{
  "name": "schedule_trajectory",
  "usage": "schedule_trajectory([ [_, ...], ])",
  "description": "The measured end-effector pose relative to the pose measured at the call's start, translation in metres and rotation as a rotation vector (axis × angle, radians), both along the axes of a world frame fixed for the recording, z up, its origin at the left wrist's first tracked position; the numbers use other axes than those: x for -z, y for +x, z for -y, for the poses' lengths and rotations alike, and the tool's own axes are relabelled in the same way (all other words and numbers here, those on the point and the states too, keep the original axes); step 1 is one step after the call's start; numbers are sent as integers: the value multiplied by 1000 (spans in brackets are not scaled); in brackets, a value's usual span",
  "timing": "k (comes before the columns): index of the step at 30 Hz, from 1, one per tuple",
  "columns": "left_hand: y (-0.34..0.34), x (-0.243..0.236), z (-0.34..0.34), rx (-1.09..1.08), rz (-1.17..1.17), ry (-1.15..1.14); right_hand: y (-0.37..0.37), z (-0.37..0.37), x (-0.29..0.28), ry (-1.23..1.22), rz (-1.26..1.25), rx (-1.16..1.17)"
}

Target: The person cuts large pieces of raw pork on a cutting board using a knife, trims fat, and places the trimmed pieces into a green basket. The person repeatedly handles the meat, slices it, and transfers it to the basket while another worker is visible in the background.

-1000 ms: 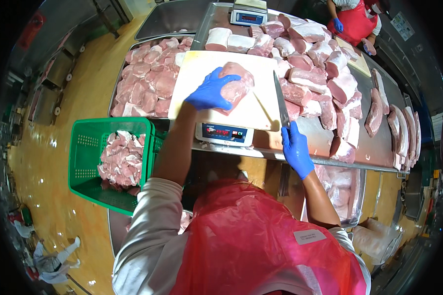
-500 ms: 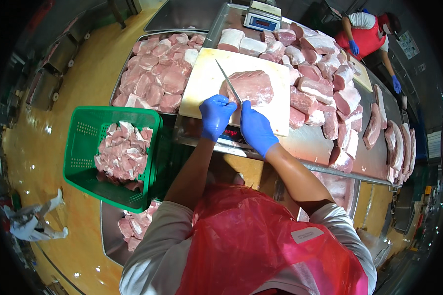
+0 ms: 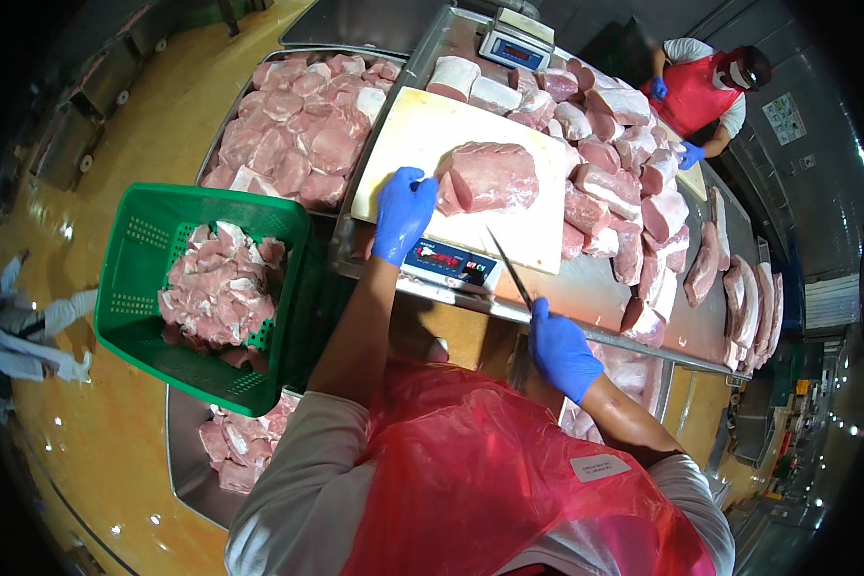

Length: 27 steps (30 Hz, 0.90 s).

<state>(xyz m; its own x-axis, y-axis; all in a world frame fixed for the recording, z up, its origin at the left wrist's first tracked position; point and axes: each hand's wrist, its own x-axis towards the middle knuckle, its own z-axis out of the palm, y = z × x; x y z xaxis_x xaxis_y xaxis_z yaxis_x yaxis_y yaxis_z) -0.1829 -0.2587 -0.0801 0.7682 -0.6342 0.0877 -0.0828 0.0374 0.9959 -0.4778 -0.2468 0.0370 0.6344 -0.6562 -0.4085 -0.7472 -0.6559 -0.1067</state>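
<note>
A boneless pork loin piece [image 3: 497, 179] lies on the white cutting board [image 3: 408, 134], its cut face toward the left. Beside that cut end is my left hand [image 3: 405, 216], blue-gloved, fingers curled closed; whatever they hold, if anything, is hidden. My right hand [image 3: 564, 353], also gloved, grips a knife [image 3: 511, 267] by its handle, low and right of the board. The blade points up and left, its tip over the board's near edge, apart from the meat. A scale with a lit display [image 3: 446, 264] shows under the board's near edge.
Pork pieces [image 3: 610, 182] crowd the metal table's right side. A metal tray of cut pork [image 3: 288, 130] adjoins the board's left. The green basket [image 3: 115, 317] holds trimmings. Another scale [image 3: 516, 40] stands at the far end. A co-worker in a red apron [image 3: 693, 96] works at far right.
My right hand has drawn the knife off the meat, toward me and to the right. My left hand has shifted slightly left. The co-worker's hands have moved.
</note>
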Motion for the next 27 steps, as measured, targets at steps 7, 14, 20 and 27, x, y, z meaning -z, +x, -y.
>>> schedule_trajectory([
  [7,-16,-5,-4,273,-169,27,116,33,18,-132,380,59],
  [14,-19,2,-19,174,-14,103,162,37,16,-130,323,21],
  [20,-9,4,-19,108,-215,-50,97,16,45,-72,57,73],
  [27,15,-6,-62,150,-270,-66,14,10,29,-106,-49,-50],
])
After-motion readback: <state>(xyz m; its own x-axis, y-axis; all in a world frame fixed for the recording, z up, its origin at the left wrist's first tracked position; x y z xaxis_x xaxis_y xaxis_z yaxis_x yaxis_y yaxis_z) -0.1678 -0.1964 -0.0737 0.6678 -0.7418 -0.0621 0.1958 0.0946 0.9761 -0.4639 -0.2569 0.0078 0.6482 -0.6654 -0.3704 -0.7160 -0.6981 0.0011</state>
